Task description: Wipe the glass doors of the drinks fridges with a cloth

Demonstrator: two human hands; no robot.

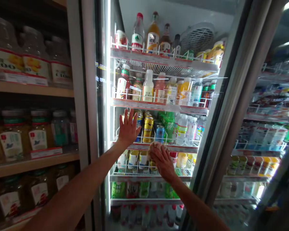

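My left hand (pixel 128 128) is open with its fingers spread, held up in front of the left end of the fridge's third wire shelf (pixel 183 148), right beside a row of gold and blue cans (pixel 148 128). My right hand (pixel 162 160) is lower and to the right, at the front rail of that shelf. Its fingers curl round a pale round-topped container (pixel 156 146), most of which the hand hides. Below it stands a row of small cups (pixel 135 158).
The fridge's glass door (pixel 231 96) is swung open to the right, with a second cooler's shelves (pixel 267 144) behind it. Bottles fill the upper fridge shelves (pixel 159 61). Wooden shelves (pixel 33 160) with jars stand to the left, beyond the fridge frame (pixel 86 96).
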